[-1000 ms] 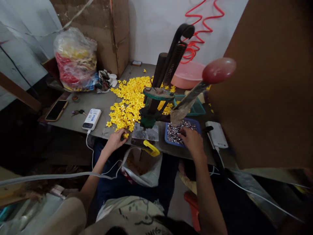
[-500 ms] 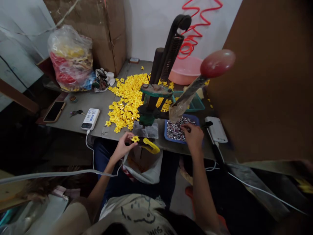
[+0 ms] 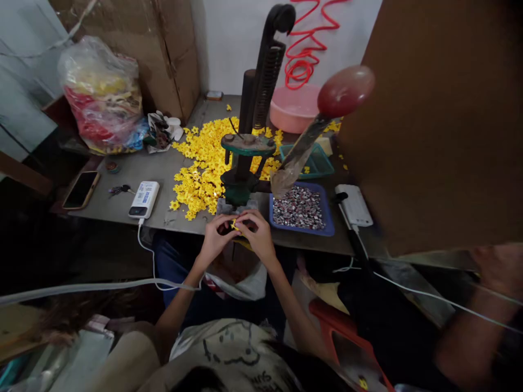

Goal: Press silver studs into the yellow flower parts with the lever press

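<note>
Head | yellow piece (image 3: 235, 224) pinched between left hand (image 3: 214, 235) and right hand (image 3: 258, 234) | both grasping

A small yellow piece (image 3: 235, 224) shows between the left hand (image 3: 213, 238) and right hand (image 3: 258, 235). Beyond them, yellow parts (image 3: 204, 163) cover the grey bench (image 3: 118, 182). To the right of the hands, a blue tray (image 3: 329, 222) holds silvery bits (image 3: 298, 207). Above stands a green-and-black press (image 3: 245, 146) with a dark red knob (image 3: 345, 91), and farther back a pink basin (image 3: 292, 111).
</note>
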`<state>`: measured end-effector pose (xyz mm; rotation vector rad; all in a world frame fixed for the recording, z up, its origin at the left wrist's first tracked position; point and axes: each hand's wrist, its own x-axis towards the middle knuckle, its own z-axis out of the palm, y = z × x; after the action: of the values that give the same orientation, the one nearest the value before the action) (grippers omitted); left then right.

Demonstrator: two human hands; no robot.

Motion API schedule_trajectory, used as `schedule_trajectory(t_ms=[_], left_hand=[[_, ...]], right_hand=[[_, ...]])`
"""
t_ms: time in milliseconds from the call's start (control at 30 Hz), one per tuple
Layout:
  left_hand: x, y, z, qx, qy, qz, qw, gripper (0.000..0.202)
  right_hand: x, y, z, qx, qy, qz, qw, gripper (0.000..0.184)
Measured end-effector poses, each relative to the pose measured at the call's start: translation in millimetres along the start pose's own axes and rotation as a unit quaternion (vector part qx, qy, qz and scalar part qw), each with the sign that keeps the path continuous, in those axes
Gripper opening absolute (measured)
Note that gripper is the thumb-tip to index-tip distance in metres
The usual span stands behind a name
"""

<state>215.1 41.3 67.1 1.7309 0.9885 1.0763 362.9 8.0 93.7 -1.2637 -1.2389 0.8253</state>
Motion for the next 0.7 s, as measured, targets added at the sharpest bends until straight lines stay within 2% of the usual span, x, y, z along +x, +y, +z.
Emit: schedule_trajectory(t_ms=[200,333,400,500,567,600,667,700], left_hand=[[-4.2,-5.7,2.0,-0.031,0.047,-0.034,0.998,0.047],[-6.2,-5.8,-0.3,0.018,0.05,-0.016,0.998,0.039],[-5.3,-5.3,-3.4,0.083,0.058,0.004,0.995,0.034],[-0.3,-7.4,-8.8,0.209,0.083,0.002,0.974,0.03],[5.6,-10.8,-10.8,0.268,0.087,-0.024,0.959,0.029],[9.1,-12.5,-11.0,0.287,0.085,-0.035,0.954,0.03],[16.5,-15.0,-9.9,0.312,0.077,-0.043,0.946,0.031],[20.0,-15.6,-8.9,0.322,0.074,-0.042,0.943,0.031]], right_hand=[[3.6,1.6,3.9,-0.045,-0.007,-0.026,0.999,0.011],[0.8,-1.1,-0.7,-0.074,-0.005,-0.046,0.996,0.012],[2.9,1.6,-9.0,-0.064,0.034,-0.039,0.997,0.018],[21.8,-0.6,-32.2,-0.032,0.188,-0.033,0.981,0.025],[47.7,-17.8,-50.7,0.006,0.288,-0.046,0.957,0.026],[63.7,-33.1,-59.2,0.037,0.313,-0.056,0.947,0.026],[97.2,-75.5,-71.7,0.125,0.311,-0.07,0.94,0.024],[111.9,-99.9,-74.9,0.179,0.279,-0.073,0.94,0.025]])
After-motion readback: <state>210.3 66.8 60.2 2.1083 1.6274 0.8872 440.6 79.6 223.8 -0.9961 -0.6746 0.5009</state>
